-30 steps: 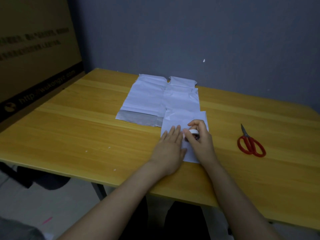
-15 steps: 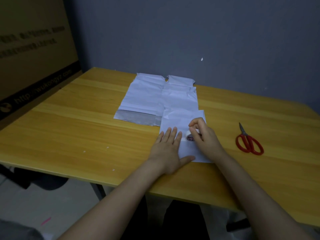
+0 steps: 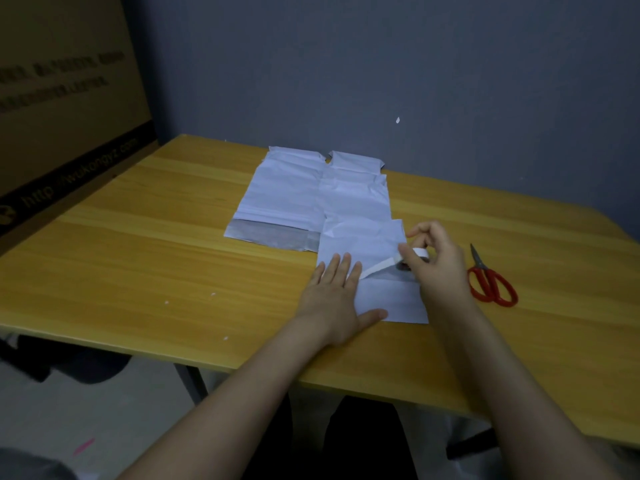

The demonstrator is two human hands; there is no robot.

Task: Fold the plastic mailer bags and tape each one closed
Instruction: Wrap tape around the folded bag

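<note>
Near the front edge of the wooden surface point(image 3: 138, 271) lies a folded white mailer bag point(image 3: 391, 299), flat and creased. The left hand point(image 3: 337, 299) rests palm down on the bag's left edge, its grip open, with straight fingers pointing away from the person and the thumb spread along the bag's near edge. Over the bag's right side, the right hand point(image 3: 436, 265) has its grip closed round a small white tape roll point(image 3: 417, 256), pinched between thumb and fingers with the forefinger lifted. This hand hides much of the roll and part of the bag's right edge. A strip of tape point(image 3: 379, 267) runs from the roll down and left across the bag to just beside the left fingertips; whether it is stuck down cannot be told. Directly beyond the folded bag, meeting its far edge, a second white bag point(image 3: 356, 192) lies unfolded. Beside that one, beyond and left of the folded bag, is a third bag point(image 3: 284, 195) with a grey band across its near end. Right of the folded bag, past the right wrist and apart from the bag, lie red-handled scissors point(image 3: 491, 282), blades together and pointing away. Far to the bag's left a printed cardboard box point(image 3: 62, 116) stands against the surface, and a few white specks point(image 3: 213, 293) dot the wood between them. A grey wall point(image 3: 381, 64) rises behind.
</note>
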